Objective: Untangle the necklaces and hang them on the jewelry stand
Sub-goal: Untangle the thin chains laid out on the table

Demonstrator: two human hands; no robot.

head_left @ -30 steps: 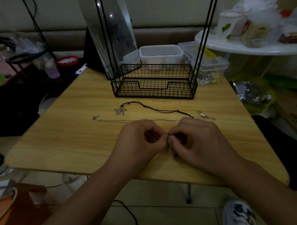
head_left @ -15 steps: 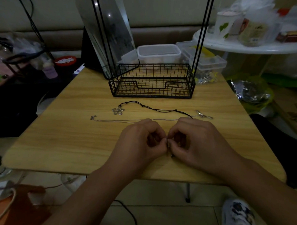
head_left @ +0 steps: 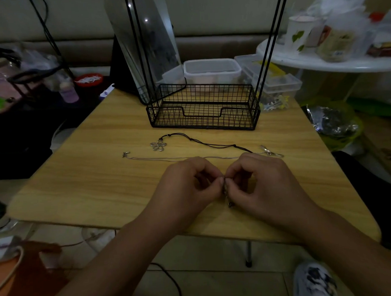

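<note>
My left hand (head_left: 187, 188) and my right hand (head_left: 264, 185) meet over the near middle of the wooden table (head_left: 80, 178), fingertips pinching a small dark chain piece (head_left: 227, 194) that dangles between them. Beyond the hands a thin silver chain (head_left: 164, 158) lies stretched left to right. Behind it lies a black cord necklace (head_left: 203, 143) with a silver flower pendant (head_left: 158, 146). The black wire jewelry stand (head_left: 203, 107) sits at the table's far side, its basket base in front and two tall posts rising out of view.
Clear plastic boxes (head_left: 211, 69) stand behind the stand, and a leaning mirror (head_left: 142, 43) is at its left. A white round table (head_left: 329, 59) with cups and bags is at the right. Dark clutter and a purple bottle (head_left: 67, 91) lie left.
Both hands stay pressed together on the small chain piece, their fingers shifting slightly. The necklaces on the table have not moved.
</note>
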